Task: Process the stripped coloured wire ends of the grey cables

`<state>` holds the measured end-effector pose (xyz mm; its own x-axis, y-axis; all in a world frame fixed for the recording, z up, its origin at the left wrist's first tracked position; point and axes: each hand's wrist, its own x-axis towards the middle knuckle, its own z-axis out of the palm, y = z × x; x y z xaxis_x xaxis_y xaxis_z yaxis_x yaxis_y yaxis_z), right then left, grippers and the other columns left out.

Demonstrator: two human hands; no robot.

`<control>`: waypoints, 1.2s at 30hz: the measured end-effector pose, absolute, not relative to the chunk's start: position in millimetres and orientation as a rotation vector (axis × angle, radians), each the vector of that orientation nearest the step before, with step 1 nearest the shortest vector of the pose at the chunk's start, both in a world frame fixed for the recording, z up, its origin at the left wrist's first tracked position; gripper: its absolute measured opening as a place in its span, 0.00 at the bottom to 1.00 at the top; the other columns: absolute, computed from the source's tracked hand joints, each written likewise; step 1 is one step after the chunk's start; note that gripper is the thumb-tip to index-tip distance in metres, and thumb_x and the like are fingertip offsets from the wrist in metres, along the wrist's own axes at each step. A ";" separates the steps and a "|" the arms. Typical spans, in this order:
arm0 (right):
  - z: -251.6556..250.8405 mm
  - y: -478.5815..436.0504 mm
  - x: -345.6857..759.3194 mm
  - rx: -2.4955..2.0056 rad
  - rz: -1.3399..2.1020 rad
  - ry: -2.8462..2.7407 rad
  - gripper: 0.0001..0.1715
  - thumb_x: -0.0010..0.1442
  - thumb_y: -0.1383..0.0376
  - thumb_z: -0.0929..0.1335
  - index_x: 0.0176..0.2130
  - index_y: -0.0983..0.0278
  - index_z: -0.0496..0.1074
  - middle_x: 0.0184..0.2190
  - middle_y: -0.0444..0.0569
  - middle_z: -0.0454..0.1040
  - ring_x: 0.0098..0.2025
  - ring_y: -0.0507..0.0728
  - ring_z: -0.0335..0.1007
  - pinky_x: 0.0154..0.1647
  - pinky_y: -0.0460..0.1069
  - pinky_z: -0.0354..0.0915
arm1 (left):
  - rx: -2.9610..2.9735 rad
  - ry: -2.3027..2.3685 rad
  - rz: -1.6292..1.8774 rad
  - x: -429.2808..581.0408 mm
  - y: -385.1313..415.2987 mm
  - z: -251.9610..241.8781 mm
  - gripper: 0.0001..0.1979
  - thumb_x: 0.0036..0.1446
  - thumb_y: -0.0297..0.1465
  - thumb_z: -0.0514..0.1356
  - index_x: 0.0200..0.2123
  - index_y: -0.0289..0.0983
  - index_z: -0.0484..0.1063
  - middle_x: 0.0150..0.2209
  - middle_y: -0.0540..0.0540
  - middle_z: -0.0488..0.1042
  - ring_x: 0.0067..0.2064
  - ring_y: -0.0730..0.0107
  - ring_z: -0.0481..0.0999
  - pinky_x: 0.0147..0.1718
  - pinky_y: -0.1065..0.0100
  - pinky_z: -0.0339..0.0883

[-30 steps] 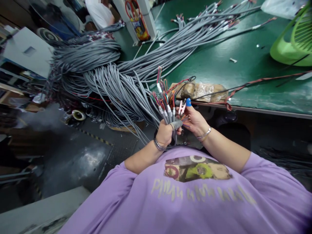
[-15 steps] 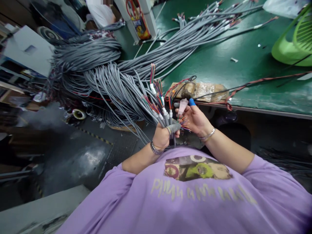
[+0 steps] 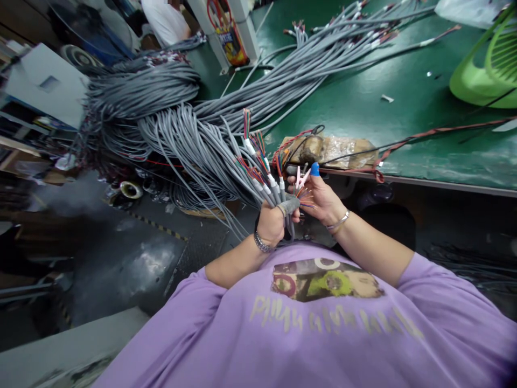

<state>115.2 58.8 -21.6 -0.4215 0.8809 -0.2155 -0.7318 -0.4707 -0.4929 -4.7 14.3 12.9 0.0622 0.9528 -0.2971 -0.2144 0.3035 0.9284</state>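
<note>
My left hand (image 3: 270, 225) is closed around a bunch of grey cables (image 3: 273, 198), its thumb wrapped in a grey cover. White-banded ends with coloured wires (image 3: 258, 143) stick up above the fist. By the left thumb, one cable's thin coloured wires (image 3: 307, 201) fan out to the right. My right hand (image 3: 328, 203), with a blue cover on the thumb tip, pinches a pale pink clip-like tool (image 3: 301, 178) with two spread arms. It sits just above the fanned wires; whether it touches them I cannot tell.
Grey cable coils (image 3: 145, 89) are heaped at the left, and more cables (image 3: 274, 86) stretch across the green table (image 3: 407, 129). A taped brown block (image 3: 343, 152) lies at the table's edge. A green basket (image 3: 470, 86) stands at right; a person's white sleeve (image 3: 165, 21) shows at the back.
The pink tool has turned and now shows two spread arms. My right hand has shifted slightly left and my left hand slightly right, still gripping the cables.
</note>
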 end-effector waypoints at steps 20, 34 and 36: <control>-24.8 63.8 110.6 -0.510 1.937 -0.283 0.27 0.62 0.41 0.67 0.37 0.61 0.75 0.20 0.43 0.72 0.19 0.52 0.66 0.18 0.47 0.68 | 0.819 1.195 1.061 -5.2 15.8 6.8 0.16 0.36 0.38 0.71 0.23 0.36 0.69 0.17 0.53 0.70 0.18 0.77 0.68 0.17 0.74 0.65; -15.3 56.8 119.1 -0.540 1.952 -0.282 0.29 0.63 0.39 0.65 0.36 0.62 0.73 0.30 0.46 0.78 0.26 0.52 0.70 0.25 0.46 0.68 | 0.831 1.131 1.072 -12.5 4.8 11.8 0.14 0.38 0.36 0.70 0.24 0.36 0.71 0.17 0.53 0.70 0.18 0.77 0.69 0.17 0.74 0.65; -10.2 54.6 121.4 -0.564 1.953 -0.256 0.24 0.66 0.45 0.64 0.34 0.62 0.73 0.30 0.46 0.79 0.27 0.52 0.71 0.26 0.46 0.68 | 0.826 1.128 1.086 -13.2 3.7 12.3 0.14 0.39 0.37 0.70 0.24 0.36 0.70 0.17 0.53 0.70 0.18 0.77 0.69 0.18 0.74 0.65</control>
<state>121.4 54.6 -10.2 -0.3497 0.8964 -0.2724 -0.7959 -0.4377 -0.4184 -13.2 3.7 12.3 0.0627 0.9575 -0.2817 -0.2445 0.2884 0.9258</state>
